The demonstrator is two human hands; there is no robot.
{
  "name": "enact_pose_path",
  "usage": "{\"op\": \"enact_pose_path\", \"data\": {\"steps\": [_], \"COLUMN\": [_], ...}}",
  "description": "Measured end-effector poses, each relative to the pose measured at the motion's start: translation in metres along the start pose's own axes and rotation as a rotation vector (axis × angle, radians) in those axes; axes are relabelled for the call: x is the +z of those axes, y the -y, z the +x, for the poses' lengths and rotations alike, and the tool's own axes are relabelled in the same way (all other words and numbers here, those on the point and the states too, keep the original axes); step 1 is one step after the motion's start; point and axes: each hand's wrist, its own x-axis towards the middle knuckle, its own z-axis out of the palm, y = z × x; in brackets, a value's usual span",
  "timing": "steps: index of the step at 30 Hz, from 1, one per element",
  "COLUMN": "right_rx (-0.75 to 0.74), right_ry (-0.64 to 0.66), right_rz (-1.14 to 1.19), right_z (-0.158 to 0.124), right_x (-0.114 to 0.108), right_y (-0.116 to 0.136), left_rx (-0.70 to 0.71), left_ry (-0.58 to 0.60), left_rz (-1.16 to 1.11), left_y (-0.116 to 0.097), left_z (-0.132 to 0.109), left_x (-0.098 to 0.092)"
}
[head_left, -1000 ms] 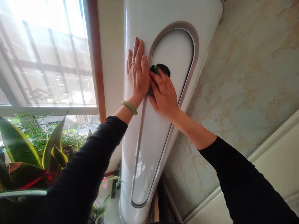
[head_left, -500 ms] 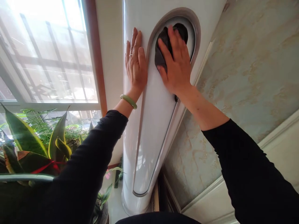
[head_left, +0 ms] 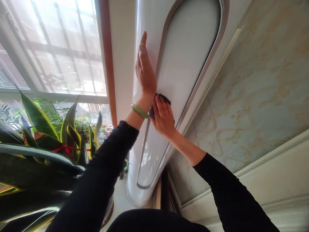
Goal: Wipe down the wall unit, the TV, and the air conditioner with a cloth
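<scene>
A tall white floor-standing air conditioner [head_left: 151,19] fills the middle of the head view, with a long rounded front panel [head_left: 189,51] framed by a pinkish-grey rim. My left hand [head_left: 146,72] lies with stretched fingers against the unit's left side; a green bangle [head_left: 140,111] circles that wrist. Lower down, my right hand [head_left: 164,118] presses a dark grey cloth [head_left: 151,112] flat onto the panel near its left rim. The cloth shows only around the fingers, and its left edge is close to my left wrist.
Potted snake plants [head_left: 38,116] with a red ribbon stand at the left, below a bright window [head_left: 67,48]. A patterned wall [head_left: 260,80] with pale moulding runs along the right. The unit's base [head_left: 138,198] rests on a light floor.
My right hand has slid the cloth from the panel's top down to its left middle. My left hand has turned edge-on, still at the unit's side. The view has shifted.
</scene>
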Motion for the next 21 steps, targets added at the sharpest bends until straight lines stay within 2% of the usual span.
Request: {"op": "enact_pose_path", "data": {"steps": [3, 5, 8, 11, 14, 18, 21], "right_rx": [-0.023, -0.044, -0.105, -0.142, -0.101, -0.142, -0.193], "right_ry": [0.012, 0.038, 0.072, 0.021, -0.108, -0.195, -0.234], "right_rz": [-0.013, -0.017, -0.014, -0.003, 0.017, -0.008, -0.07], "right_z": [-0.036, -0.059, -0.087, -0.086, -0.041, 0.059, 0.12], "right_x": [0.021, 0.033, 0.041, 0.033, 0.006, -0.049, -0.086], "right_y": [0.01, 0.017, 0.019, 0.005, -0.028, -0.075, -0.091], "left_rx": [-0.05, -0.057, -0.032, -0.022, -0.026, -0.063, -0.06], "left_ry": [-0.121, -0.164, -0.146, -0.108, -0.053, -0.011, 0.011], "left_rz": [-0.376, -0.489, -0.428, -0.261, -0.063, 0.117, 0.158], "left_y": [-0.004, -0.003, 0.012, 0.037, 0.059, 0.074, 0.079], "left_z": [-0.052, -0.088, -0.133, -0.165, -0.19, -0.221, -0.234], "left_x": [-0.016, -0.024, -0.029, -0.033, -0.037, -0.039, -0.038]}}
